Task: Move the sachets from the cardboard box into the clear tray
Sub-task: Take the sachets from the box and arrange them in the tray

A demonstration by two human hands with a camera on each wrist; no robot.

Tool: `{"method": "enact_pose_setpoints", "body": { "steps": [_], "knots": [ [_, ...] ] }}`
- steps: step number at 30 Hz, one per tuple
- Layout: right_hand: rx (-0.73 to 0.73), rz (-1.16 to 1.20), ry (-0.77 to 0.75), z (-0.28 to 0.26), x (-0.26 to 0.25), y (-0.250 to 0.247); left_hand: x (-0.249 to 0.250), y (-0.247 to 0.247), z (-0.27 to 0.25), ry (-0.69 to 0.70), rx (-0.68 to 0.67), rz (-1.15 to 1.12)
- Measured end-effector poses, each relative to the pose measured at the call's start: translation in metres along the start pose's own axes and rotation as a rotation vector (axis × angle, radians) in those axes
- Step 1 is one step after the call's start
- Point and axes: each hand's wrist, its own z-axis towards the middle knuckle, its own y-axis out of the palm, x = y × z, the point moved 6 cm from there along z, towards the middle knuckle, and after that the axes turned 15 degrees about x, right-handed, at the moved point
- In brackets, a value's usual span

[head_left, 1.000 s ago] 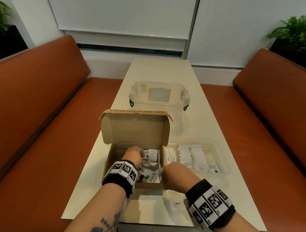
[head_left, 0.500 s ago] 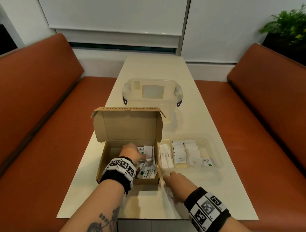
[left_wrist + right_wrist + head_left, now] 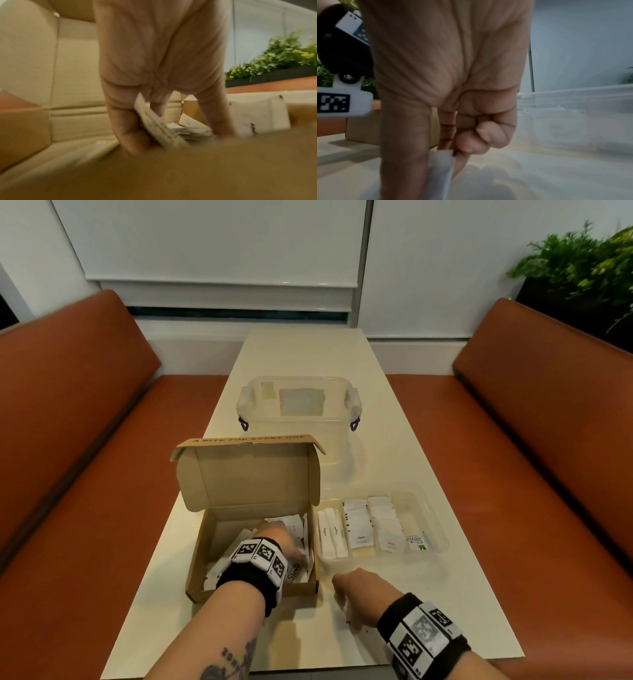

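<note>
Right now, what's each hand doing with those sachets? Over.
Left hand in cardboard box, gripping a bunch of sachets. Right hand pinching one white sachet on the table by the clear tray. Nothing blocking.

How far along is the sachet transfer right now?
Partway. Done: the clear tray already holds several rows of sachets. In hand: the left hand is inside the cardboard box, gripping a bunch of sachets; the right hand pinches one white sachet over the table, beside the box. Left: loose sachets still lie in the box.
</note>
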Motion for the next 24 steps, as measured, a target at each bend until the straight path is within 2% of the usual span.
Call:
{"method": "enact_pose_setpoints", "body": {
  "steps": [5, 7, 11, 16, 19, 24],
  "knots": [
    [0.047, -0.043, -0.046, 0.002, -0.002, -0.006, -0.001, 0.001, 0.005, 0.014, -0.007, 0.007],
    [0.100, 0.002, -0.055, 0.005, -0.002, -0.013, -0.003, 0.000, 0.008, 0.039, 0.006, 0.003],
    [0.198, 0.102, -0.059, 0.013, -0.004, -0.030, -0.012, -0.006, 0.010, -0.010, 0.011, -0.080],
    [0.324, 0.259, -0.099, 0.021, -0.016, -0.061, -0.027, -0.033, 0.009, -0.074, 0.180, -0.312],
    [0.418, 0.467, -0.068, 0.028, -0.020, -0.075, -0.036, -0.049, 0.009, -0.092, 0.290, -0.546],
    [0.494, 0.630, 0.007, 0.052, -0.027, -0.081, -0.041, -0.065, 0.010, -0.063, 0.410, -0.709]
  ]
}}
